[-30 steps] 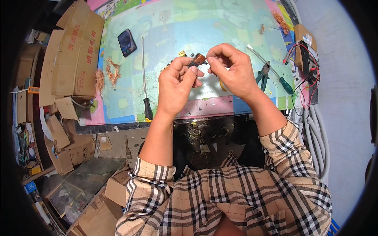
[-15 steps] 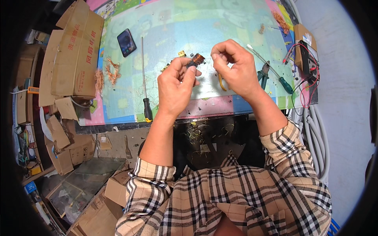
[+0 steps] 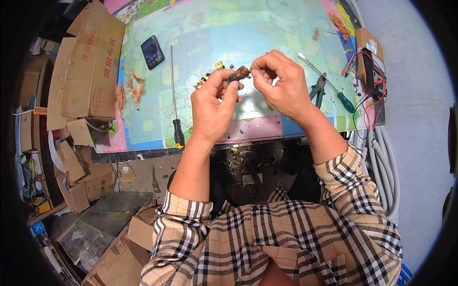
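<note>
Between the thumb and fingers of my left hand is a small copper-wound coil with a black body, tilted up to the right. My right hand sits just right of the coil with thumb and forefinger pinched together. Whatever lies in that pinch is too fine to make out. Beneath the right hand a curved yellow handle partly shows. Behind my left fingers lie small yellow-and-black parts on the table mat.
To the left lie a long screwdriver, a phone, copper wire scraps and a cardboard box. On the right are green-handled cutters, another screwdriver, a copper wire bundle and a black meter with leads.
My right hand has moved slightly left, bringing its pinched fingertips closer to the coil. The coil has turned a little in my left hand, which stays in nearly the same place.
</note>
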The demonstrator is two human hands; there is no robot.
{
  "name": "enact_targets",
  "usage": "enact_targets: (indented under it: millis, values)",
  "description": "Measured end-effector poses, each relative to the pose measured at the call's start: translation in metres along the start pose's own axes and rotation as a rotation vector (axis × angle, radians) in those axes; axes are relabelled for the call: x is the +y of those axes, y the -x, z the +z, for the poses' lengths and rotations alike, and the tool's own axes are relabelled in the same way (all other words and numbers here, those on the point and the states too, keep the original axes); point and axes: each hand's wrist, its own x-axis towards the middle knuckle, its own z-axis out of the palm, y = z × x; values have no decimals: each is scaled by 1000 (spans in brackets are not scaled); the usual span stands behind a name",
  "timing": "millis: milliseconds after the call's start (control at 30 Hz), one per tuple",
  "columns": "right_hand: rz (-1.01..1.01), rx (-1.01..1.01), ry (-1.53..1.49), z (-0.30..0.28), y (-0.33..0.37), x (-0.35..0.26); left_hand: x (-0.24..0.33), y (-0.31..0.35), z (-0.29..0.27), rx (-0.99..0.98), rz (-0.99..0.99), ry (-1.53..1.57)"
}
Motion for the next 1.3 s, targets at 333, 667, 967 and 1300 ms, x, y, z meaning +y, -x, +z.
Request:
enact_targets:
  millis: [333, 667, 967, 1300]
  values:
    - [76, 11, -144, -2, 0, 6, -2, -1, -2, -1, 20, -154]
    - [4, -2, -102, 0, -1, 3, 0, -2, -4, -65, -92, 166]
    - [54, -97, -142, -5, -1, 5, 0, -1, -3, -73, -48, 102]
    - [164, -198, -221, -6, 0, 1, -5, 0, -1, 121, 362, -443]
